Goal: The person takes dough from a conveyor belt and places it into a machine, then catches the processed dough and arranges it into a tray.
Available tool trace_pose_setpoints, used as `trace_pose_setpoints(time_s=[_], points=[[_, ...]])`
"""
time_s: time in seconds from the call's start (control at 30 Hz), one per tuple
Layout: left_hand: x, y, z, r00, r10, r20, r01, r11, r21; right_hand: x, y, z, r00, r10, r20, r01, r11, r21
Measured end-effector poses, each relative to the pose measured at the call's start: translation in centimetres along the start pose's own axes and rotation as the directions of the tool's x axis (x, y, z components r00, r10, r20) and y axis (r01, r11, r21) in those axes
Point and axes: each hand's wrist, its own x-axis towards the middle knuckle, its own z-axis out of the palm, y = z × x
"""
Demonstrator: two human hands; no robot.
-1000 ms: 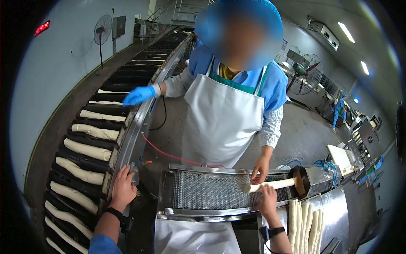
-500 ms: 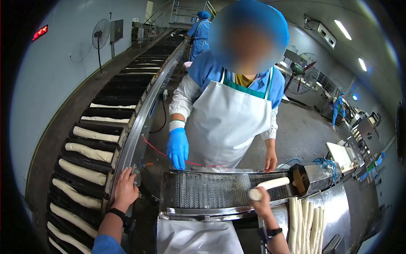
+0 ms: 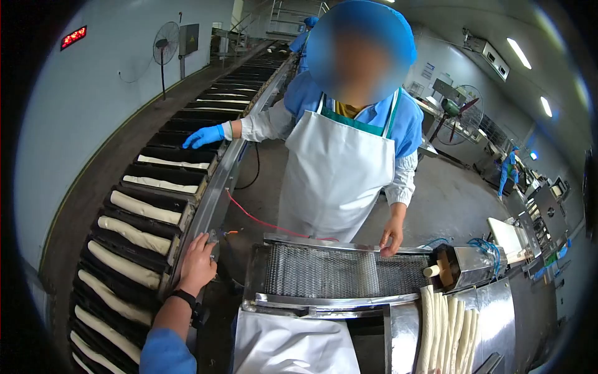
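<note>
My left hand point(image 3: 198, 269) rests spread on the conveyor rail point(image 3: 205, 206); my right is out of view. Dough sticks point(image 3: 132, 234) fill near trays; one dough end point(image 3: 431, 271) emerges at the extruder, others stacked below.

1. Left arm: extended forward and to the left, forearm bare, blue sleeve at the upper arm, dark band at the wrist.
2. Left hand point(image 3: 198, 267): palm down, fingers curled loosely and pressed against a surface, thumb on the inner side. It grips nothing.
3. Right arm and right hand: outside the head view.
</note>
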Motion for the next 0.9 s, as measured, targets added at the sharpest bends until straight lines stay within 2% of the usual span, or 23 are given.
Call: trace_pose_setpoints(time_s=[0.03,0.1,0.13,0.2,0.33,0.4,0.43,0.53,0.63,0.83,0.9], points=[[-0.5,0.2,-0.1,1.000,-0.004,-0.002,0.004,1.000,0.005,-0.2,-0.7,-1.2,1.000,-0.005,0.001,0.005,1.000,0.005],[-1.8,1.4,-0.5,1.000,-0.019,-0.010,0.019,1.000,-0.006,0.2,-3.2,-6.3,0.966,0.256,0.033,-0.252,0.914,0.319],[-3.0,2.1,-1.1,1.000,-0.025,-0.014,0.025,1.000,-0.001,0.3,-2.6,-6.7,0.968,0.249,0.034,-0.246,0.913,0.324],[-3.6,2.2,-1.3,1.000,-0.018,-0.022,0.018,1.000,-0.005,0.4,-2.7,-7.2,0.972,0.226,0.057,-0.233,0.945,0.230],[-6.6,3.5,-3.2,0.999,-0.033,-0.013,0.033,0.999,0.029,1.2,-0.5,-6.2,0.978,0.194,0.075,-0.206,0.955,0.214],[-5.5,3.0,-2.8,1.000,-0.025,-0.001,0.025,1.000,0.019,2.5,-0.7,-5.7,0.983,0.089,0.160,-0.110,0.986,0.126],[-5.5,2.9,-2.8,1.000,-0.025,0.000,0.025,0.999,0.019,2.6,-0.4,-5.5,0.983,0.089,0.161,-0.110,0.986,0.126],[-5.9,2.5,-2.9,0.999,-0.034,-0.002,0.034,0.999,0.014,3.7,-1.5,-7.0,0.915,0.163,0.369,-0.239,0.956,0.170],[-6.3,2.2,-3.3,0.998,-0.051,0.034,0.051,0.999,0.003,4.0,-3.3,-8.9,0.905,0.145,0.399,-0.225,0.961,0.161],[-6.6,1.4,-3.9,0.999,-0.039,0.013,0.039,0.999,0.008,3.6,-5.8,-11.1,0.899,0.133,0.418,-0.210,0.967,0.146],[-7.5,1.6,-4.0,0.996,-0.092,-0.006,0.091,0.995,-0.048,3.4,-6.9,-11.7,0.903,0.160,0.399,-0.227,0.966,0.127]])
